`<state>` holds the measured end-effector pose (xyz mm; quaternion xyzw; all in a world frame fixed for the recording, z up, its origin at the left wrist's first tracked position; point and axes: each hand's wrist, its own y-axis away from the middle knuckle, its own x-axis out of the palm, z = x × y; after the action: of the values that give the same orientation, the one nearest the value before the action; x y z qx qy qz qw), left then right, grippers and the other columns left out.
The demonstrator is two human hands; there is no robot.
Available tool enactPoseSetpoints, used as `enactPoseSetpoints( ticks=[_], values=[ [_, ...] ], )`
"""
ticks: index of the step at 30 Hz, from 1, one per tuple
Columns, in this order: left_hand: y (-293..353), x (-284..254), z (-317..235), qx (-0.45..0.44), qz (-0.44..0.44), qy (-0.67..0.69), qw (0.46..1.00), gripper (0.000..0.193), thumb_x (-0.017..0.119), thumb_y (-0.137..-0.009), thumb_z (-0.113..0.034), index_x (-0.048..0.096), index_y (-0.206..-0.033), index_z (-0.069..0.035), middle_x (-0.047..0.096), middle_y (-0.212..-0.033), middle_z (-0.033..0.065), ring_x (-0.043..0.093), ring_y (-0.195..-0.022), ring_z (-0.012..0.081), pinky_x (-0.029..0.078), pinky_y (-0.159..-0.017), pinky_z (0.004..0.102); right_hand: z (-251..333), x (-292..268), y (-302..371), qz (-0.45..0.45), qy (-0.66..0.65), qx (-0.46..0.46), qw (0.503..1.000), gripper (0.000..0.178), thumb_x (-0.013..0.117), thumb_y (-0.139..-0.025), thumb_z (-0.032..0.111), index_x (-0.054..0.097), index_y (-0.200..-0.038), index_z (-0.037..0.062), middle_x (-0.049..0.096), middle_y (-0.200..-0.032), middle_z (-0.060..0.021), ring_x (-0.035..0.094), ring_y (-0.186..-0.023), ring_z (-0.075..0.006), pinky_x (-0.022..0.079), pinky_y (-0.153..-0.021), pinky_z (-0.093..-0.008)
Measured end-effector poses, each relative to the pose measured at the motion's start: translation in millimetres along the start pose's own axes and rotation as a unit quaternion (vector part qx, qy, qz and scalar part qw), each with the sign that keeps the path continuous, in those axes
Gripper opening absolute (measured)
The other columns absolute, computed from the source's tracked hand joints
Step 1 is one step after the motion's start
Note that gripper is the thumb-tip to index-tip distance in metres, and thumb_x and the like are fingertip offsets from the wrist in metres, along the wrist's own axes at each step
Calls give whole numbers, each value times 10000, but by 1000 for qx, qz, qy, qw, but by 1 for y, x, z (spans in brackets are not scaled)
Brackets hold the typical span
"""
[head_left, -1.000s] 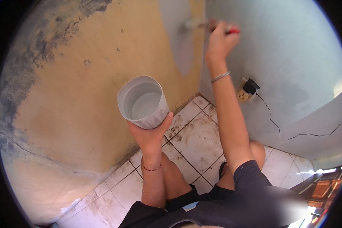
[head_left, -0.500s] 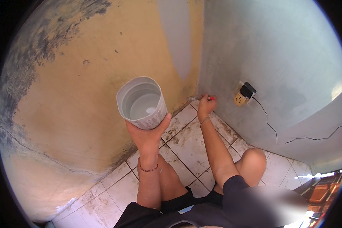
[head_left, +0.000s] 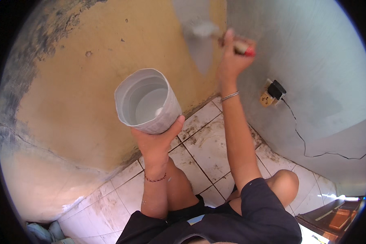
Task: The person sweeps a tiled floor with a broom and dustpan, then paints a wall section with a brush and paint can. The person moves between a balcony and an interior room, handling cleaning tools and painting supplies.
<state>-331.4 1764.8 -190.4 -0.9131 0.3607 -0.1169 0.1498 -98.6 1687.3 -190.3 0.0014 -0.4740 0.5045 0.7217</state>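
My left hand (head_left: 154, 144) grips a whitish plastic tub (head_left: 166, 107) from below, its thumb up along the right side. Pale, clear-looking liquid lies inside, with a small white spot near its edge. In my right hand (head_left: 234, 61) is a paintbrush (head_left: 242, 48) with a light handle and a red end. The blurred bristles point left, at the grey streak (head_left: 199, 53) on the ochre wall (head_left: 97, 77). Whether they touch the wall I cannot tell for sure.
At right the grey-blue wall (head_left: 313, 49) carries a socket (head_left: 266, 99) with a black plug adapter (head_left: 277, 88) and a thin cable (head_left: 301, 140). Dirty white tiles (head_left: 207, 150) form the floor. Wooden furniture (head_left: 333, 219) stands at lower right, and a greyish bundle (head_left: 44, 232) lies at lower left.
My right hand has lifted the brush from the floor corner up to the grey streak on the ochre wall. The tub has shifted slightly left and up in the view, still in my left hand.
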Motion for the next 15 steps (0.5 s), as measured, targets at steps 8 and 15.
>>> enactPoseSetpoints(
  ticks=[8,15],
  values=[
    [7,-21,-6,-20,-35,7,999,807,867,-686,38,444,-1370,-13,550,-1296,105,544,-1198,218,456,-1023,363,-118,-171,143,-235,212,231,920,225,744,-858,144,709,-990,-34,694,-870,-103,659,-777,-175,542,-723,-309],
    [8,-34,-8,-30,-34,5,999,904,823,-720,80,341,-1473,-50,470,-1416,106,467,-1310,250,372,-1113,392,-132,-131,122,-103,382,253,883,340,748,-841,300,677,-842,-33,718,-900,-180,659,-747,-264,507,-720,-397]
  ],
)
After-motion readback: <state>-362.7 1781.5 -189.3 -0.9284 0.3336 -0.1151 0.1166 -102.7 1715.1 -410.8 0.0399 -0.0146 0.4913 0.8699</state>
